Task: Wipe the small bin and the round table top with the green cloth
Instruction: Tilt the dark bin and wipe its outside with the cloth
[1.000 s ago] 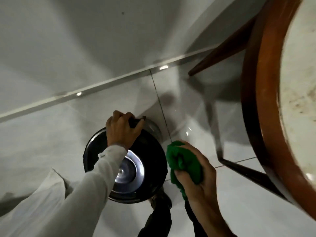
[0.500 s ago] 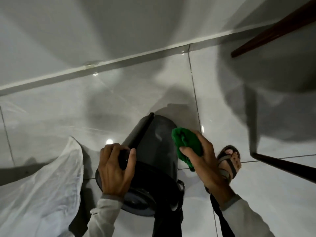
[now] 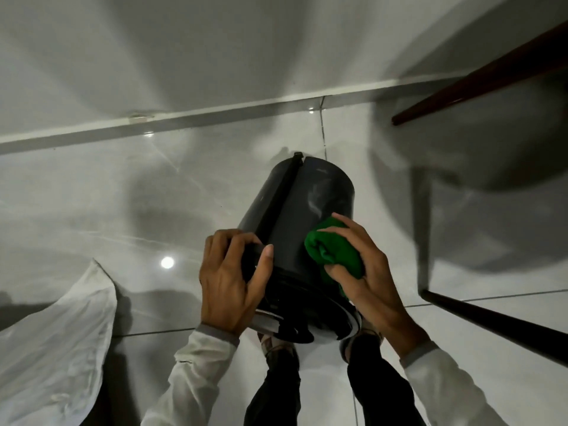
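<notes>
1 small bin (image 3: pixel 310 210), 1 green cloth (image 3: pixel 335 250), 2 hands – both gripping, approx.

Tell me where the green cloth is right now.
In the head view, the green cloth is right of centre, bunched in the right hand and pressed against the side of the small bin.

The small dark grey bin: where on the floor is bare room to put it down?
Bare tiles lie left of the small dark grey bin, between the wall skirting and the white sheet. The right is crowded by dark table legs. Both hands, left hand and right hand, are occupied.
</notes>
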Tool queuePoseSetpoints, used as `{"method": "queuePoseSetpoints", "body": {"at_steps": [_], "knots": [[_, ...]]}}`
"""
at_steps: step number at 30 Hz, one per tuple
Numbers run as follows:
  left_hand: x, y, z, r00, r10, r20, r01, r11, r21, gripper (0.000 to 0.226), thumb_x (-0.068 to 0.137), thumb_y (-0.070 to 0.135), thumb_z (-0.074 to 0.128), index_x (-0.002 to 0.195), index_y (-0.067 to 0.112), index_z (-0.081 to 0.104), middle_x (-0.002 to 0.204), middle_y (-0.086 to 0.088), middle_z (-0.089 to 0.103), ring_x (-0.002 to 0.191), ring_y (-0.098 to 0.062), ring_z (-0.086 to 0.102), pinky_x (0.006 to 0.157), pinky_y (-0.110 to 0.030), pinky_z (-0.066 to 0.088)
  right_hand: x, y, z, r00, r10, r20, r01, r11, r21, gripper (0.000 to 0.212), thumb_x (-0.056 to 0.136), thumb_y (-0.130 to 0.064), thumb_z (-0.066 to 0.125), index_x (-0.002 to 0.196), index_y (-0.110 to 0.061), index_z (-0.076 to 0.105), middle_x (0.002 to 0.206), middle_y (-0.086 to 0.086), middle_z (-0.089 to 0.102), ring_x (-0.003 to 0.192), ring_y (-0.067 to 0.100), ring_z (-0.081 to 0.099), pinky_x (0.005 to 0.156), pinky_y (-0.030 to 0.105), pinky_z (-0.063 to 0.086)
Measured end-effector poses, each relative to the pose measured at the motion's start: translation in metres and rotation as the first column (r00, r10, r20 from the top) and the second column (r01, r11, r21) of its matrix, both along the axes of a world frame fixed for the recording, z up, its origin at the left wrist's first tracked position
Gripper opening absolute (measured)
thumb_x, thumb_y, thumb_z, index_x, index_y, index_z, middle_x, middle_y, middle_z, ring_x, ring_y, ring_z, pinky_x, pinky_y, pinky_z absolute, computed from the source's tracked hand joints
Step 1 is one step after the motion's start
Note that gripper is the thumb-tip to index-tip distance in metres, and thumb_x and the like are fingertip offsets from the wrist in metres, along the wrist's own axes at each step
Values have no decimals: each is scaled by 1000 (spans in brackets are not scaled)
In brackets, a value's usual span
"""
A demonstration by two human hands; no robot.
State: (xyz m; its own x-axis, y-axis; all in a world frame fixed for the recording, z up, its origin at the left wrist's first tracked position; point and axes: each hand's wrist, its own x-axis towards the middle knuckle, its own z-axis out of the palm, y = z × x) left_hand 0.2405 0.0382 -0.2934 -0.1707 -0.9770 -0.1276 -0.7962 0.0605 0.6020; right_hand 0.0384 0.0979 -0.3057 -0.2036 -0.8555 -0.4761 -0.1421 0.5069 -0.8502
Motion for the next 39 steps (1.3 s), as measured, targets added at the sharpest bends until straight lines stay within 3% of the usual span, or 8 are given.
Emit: {"method": "queuePoseSetpoints", "body": {"at_steps": [8, 15, 21, 26, 30, 34, 37, 39], "knots": [[-22, -15, 26, 990, -142, 27, 139, 986, 95, 45, 95, 44, 51, 89, 6, 72, 91, -7, 64, 85, -27, 62, 74, -34, 50, -18, 21, 14, 999, 48, 1, -48, 999, -25, 55, 73, -6, 65, 125, -19, 74, 160, -9, 52, 146, 11, 53, 116, 19, 47], [-20, -4, 6, 989, -151, -3, 150, 977, 154, 45, 95, 42, 48, 87, 4, 71, 88, -7, 63, 81, -29, 63, 71, -48, 54, -14, 7, -43, 927, 276, -254, -271, 961, 55, 48, 95, -57, 55, 133, -31, 69, 163, 1, 48, 153, 22, 39, 124, 38, 30], [-14, 18, -11, 991, -123, 48, 123, 992, 11, 39, 100, 31, 46, 104, 6, 74, 108, -9, 68, 105, -29, 58, 90, -45, 50, -45, -46, -111, 941, 146, -305, -45, 948, 315, 48, 101, -47, 65, 139, -18, 68, 151, 13, 48, 143, 36, 43, 124, 46, 38], [-22, 24, -18, 995, -82, 62, 87, 992, -90, 53, 105, 29, 38, 153, 9, 44, 166, -25, 33, 155, -43, 31, 129, -46, 24, -2, 8, -34, 969, 236, -76, -237, 971, -5, 40, 102, -55, 51, 137, -44, 66, 164, -10, 39, 154, 10, 32, 125, 33, 32], [-20, 37, -23, 981, -187, 51, 192, 972, -134, 58, 108, 37, 31, 159, 10, 27, 167, -32, 19, 159, -49, 17, 130, -52, 16, 4, 46, -39, 918, 365, -153, -386, 911, -147, 41, 106, -39, 52, 146, -33, 60, 168, 0, 40, 158, 21, 35, 129, 38, 31], [-12, 42, -26, 982, -187, 29, 189, 972, -137, 59, 107, 35, 33, 161, 15, 19, 167, -32, 17, 160, -49, 10, 131, -54, 14, -38, -18, -117, 942, 138, -305, -94, 984, 153, 37, 107, -15, 60, 143, -5, 65, 157, 19, 55, 146, 37, 51, 127, 46, 37], [-22, 32, -27, 989, -148, 20, 149, 981, -127, 64, 105, 31, 37, 161, 11, 14, 167, -34, 16, 160, -49, 9, 132, -49, 12, -44, -43, -122, 967, 75, -244, -16, 973, 232, 38, 107, -21, 61, 143, -9, 66, 158, 13, 55, 147, 32, 51, 123, 29, 34], [-30, 25, -27, 990, -139, 18, 140, 983, -122, 64, 107, 34, 35, 162, 9, 13, 169, -33, 14, 160, -48, 9, 132, -50, 12, -17, -22, -88, 980, 117, -163, -102, 990, 97, 33, 104, -25, 64, 136, -22, 72, 161, 5, 53, 152, 25, 46, 129, 35, 29]]}}
